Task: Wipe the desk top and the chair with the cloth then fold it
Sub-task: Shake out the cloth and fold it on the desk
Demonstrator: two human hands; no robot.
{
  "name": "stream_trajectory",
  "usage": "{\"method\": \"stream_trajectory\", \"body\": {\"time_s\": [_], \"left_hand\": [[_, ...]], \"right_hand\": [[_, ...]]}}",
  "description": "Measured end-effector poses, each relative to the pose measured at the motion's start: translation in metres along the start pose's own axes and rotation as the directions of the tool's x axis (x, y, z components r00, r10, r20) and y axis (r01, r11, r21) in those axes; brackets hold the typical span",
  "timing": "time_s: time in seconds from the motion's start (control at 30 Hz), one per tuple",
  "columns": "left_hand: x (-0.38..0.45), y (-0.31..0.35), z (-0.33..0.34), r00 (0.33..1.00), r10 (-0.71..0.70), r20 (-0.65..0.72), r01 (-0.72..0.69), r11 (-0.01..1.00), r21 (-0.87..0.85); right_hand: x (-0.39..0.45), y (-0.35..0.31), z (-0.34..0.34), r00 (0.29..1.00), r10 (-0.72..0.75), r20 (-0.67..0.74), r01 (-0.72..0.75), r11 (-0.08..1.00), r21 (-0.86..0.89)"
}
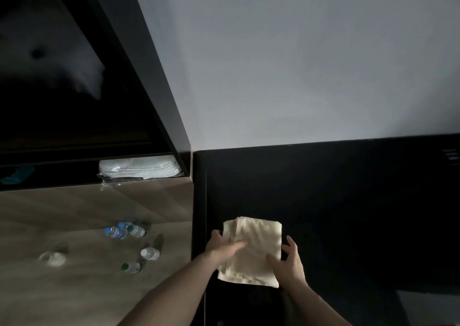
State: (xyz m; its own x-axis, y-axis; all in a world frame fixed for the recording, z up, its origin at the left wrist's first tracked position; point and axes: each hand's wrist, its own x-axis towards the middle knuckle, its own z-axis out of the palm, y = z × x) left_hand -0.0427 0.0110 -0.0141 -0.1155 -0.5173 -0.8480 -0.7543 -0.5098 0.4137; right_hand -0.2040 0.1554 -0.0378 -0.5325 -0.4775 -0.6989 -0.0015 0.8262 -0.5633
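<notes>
I'm at the folding step: the cloth (251, 251) lies folded on the dark desk top (348, 213). My left hand (224, 248) presses it flat with straight fingers, my right hand (288, 263) rests loosely on its right edge. Next I likely need one more fold, edges lined up.

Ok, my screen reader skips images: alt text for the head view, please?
Two hands, left hand and right hand, press flat on a folded cream cloth lying on a black desk top; small bottles stand on a wooden surface alongside.

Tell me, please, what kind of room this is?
Probably a hotel room: wrapped white linens sit in a dark cabinet, small water bottles stand on the wooden counter, beside a dark desk top.
</notes>
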Motion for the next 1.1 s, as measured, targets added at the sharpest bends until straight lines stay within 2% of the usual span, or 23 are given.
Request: {"method": "stream_trajectory", "body": {"time_s": [0.1, 0.2, 0.37, 0.47, 0.63, 0.77, 0.97, 1.1], "left_hand": [[0.001, 0.005, 0.002, 1.000, -0.015, 0.006, 0.016, 0.999, -0.032], [-0.007, -0.001, 0.000, 0.996, 0.055, 0.072, -0.046, 0.991, -0.129], [-0.031, -0.033, -0.041, 0.989, 0.140, -0.048, -0.148, 0.943, -0.297], [-0.041, -0.061, -0.088, 0.976, 0.186, -0.112, -0.213, 0.921, -0.327], [-0.038, -0.102, -0.181, 0.926, 0.219, -0.309, -0.324, 0.881, -0.345], [-0.024, -0.134, -0.262, 0.900, 0.243, -0.361, -0.378, 0.847, -0.373], [0.007, -0.183, -0.386, 0.871, 0.332, -0.363, -0.447, 0.840, -0.306], [0.026, -0.192, -0.457, 0.842, 0.326, -0.429, -0.470, 0.834, -0.288]], "right_hand": [[0.010, -0.006, -0.001, 0.994, 0.045, 0.098, -0.050, 0.998, 0.047], [0.008, -0.014, 0.005, 0.987, 0.057, 0.153, -0.072, 0.993, 0.097], [-0.019, -0.038, 0.035, 0.984, -0.059, 0.170, 0.029, 0.984, 0.176], [-0.040, -0.064, 0.066, 0.964, -0.144, 0.222, 0.095, 0.972, 0.216], [-0.073, -0.113, 0.137, 0.922, -0.233, 0.310, 0.160, 0.957, 0.241], [-0.099, -0.151, 0.209, 0.910, -0.265, 0.320, 0.178, 0.944, 0.276], [-0.124, -0.208, 0.334, 0.922, -0.290, 0.258, 0.190, 0.917, 0.351], [-0.134, -0.260, 0.388, 0.922, -0.299, 0.247, 0.191, 0.904, 0.383]]}}
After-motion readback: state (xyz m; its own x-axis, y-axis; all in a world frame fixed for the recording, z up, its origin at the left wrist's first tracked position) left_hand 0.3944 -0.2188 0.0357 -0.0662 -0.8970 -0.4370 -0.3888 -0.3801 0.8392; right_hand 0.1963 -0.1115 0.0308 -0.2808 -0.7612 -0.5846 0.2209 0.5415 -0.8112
